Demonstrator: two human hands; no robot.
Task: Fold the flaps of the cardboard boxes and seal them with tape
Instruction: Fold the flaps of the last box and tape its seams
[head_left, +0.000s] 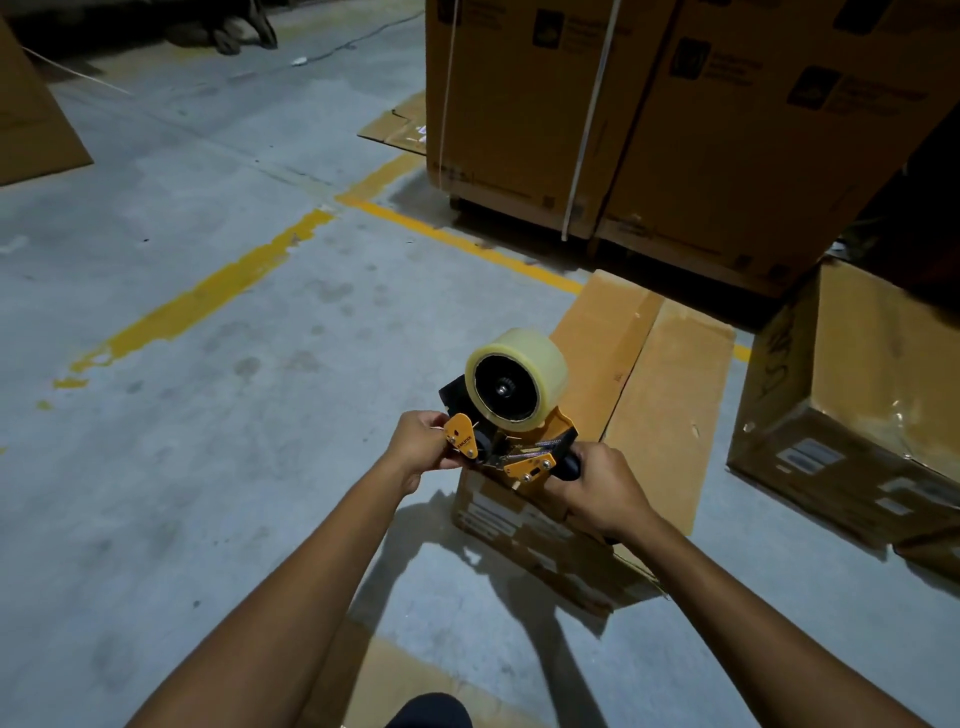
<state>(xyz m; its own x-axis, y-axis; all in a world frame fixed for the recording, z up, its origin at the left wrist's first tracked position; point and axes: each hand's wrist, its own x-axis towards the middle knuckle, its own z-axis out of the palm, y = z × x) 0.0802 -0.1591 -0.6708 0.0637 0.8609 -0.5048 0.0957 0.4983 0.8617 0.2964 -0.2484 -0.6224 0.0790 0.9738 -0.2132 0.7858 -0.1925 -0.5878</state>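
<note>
An orange and black tape dispenser with a roll of clear tape is held in front of me above a cardboard box. My right hand grips the dispenser's black handle. My left hand pinches its orange front end by the roller. The box stands on the concrete floor with its top flaps folded down flat. Its near edge is hidden behind the dispenser and my hands.
A second, worn cardboard box stands to the right. Large strapped cartons rise behind. Flat cardboard lies under my feet, and another sheet is at far left. Yellow floor lines cross the grey floor.
</note>
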